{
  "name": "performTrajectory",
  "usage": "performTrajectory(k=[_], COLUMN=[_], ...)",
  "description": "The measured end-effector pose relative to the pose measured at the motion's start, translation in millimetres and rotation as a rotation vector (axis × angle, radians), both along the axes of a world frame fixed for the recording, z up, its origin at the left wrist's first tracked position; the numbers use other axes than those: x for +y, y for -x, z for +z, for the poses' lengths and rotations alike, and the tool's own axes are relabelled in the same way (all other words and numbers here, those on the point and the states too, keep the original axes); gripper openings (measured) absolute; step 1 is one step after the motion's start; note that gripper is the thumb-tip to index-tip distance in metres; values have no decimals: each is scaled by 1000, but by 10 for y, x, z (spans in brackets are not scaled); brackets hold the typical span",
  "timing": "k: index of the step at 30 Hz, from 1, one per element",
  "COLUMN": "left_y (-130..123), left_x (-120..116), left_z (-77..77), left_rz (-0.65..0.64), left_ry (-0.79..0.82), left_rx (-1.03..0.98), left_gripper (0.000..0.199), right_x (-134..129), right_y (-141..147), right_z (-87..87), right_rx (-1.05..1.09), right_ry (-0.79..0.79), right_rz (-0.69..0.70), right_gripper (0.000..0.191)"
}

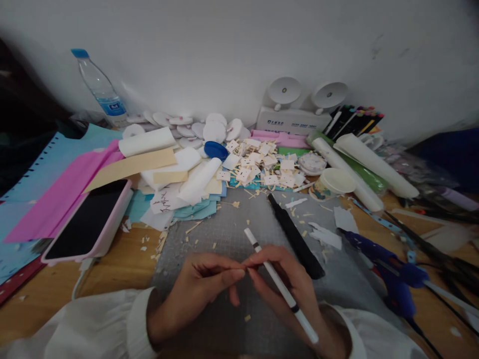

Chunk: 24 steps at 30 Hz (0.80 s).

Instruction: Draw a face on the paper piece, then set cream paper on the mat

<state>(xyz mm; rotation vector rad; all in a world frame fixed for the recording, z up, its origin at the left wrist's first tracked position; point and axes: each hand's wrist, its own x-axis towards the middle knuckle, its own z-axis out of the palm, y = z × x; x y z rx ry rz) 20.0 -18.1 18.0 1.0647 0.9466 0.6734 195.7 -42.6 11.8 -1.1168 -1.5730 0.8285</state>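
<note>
Over the grey cutting mat (220, 224), my two hands meet at the fingertips. My left hand (205, 279) is closed in a pinch, and whatever sits between its thumb and forefinger is too small or hidden to make out. A white pen (279, 281) with dark bands lies slantwise in my right hand (288, 279), its upper end pointing away to the left. The right thumb and forefinger also touch the left fingertips. Small cream paper scraps (247, 317) lie on the mat near my hands. Beyond them is a pile of small white paper pieces with drawn faces (258, 162).
A black marker-like stick (295, 237) lies right of my hands. The blue glue gun (389, 269) rests at the right with its cord. A pink-cased phone (90, 219) leans at the left. Paper rolls (350, 174), a paper cup (333, 182) and a water bottle (101, 89) stand farther back.
</note>
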Motion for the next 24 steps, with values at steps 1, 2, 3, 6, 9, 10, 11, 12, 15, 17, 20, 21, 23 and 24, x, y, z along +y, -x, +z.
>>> performTrajectory(k=[1,2,3,6,9,10,11,12,15,17,20,21,23,24], left_y=[-5,-9,-14,-18,-1,6,12,16,16,11,8,10,16,21], left_x=[-2,-5,-11,-46,-92,-104,-111,-114,-104,-93,-87,-87,-83,-78], left_z=[4,8,13,18,8,4,2,1,-1,-7,-27,-33,-43,-46], left_rz=[8,14,17,13,22,31,41,55,88,106,149,163,170,164], left_ry=[-24,-52,-82,-205,-431,-519,-596,-657,-717,-693,-664,-663,-677,-693], left_rx=[-3,-3,2,56,146,168,182,189,217,253,294,304,322,323], left_gripper=[13,12,12,14,15,15,15,16,20,21,20,20,21,20], right_x=[0,-3,-8,-26,-25,-20,-13,-5,13,18,21,22,21,20], right_y=[4,8,12,26,33,33,32,28,13,3,-4,-5,-6,-6], right_z=[-9,-19,-28,-40,-23,-16,-12,-10,-24,-34,-39,-39,-43,-48], right_rx=[-11,-21,-32,-53,-49,-38,-22,1,104,183,280,316,403,448], right_ry=[-13,-27,-41,-83,-107,-117,-117,-110,-2,114,275,317,376,399], right_rz=[-15,-31,-43,-76,-123,-150,-173,-196,-205,-164,-89,-61,8,49], right_gripper=[21,21,21,24,26,25,24,23,20,17,13,12,12,13])
